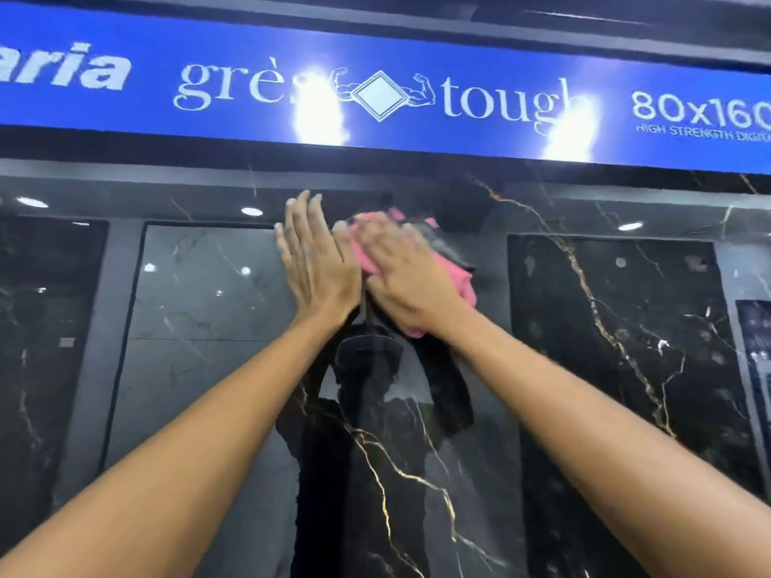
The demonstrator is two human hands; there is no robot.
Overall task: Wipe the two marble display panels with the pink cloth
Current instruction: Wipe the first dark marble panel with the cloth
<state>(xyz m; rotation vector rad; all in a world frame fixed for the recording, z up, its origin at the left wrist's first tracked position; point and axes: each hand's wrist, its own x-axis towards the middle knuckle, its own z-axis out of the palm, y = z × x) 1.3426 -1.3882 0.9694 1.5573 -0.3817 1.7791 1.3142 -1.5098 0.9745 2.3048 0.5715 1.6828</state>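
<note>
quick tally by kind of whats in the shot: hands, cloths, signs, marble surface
hands: 2, left hand flat on the marble, right hand pressing the cloth
pink cloth: 1
blue sign: 1
black marble surface with gold veins: 1
total: 5

Head camera looks up, close to marble panel (pixel 417 473).

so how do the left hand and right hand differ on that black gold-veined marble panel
The left hand is bare, with straight fingers laid flat, pointing up; the right hand presses the crumpled pink cloth against the glossy black gold-veined marble panel. The left hand looks sharp, the right hand blurred. Both are raised near the panel's top, below the blue sign.
</note>
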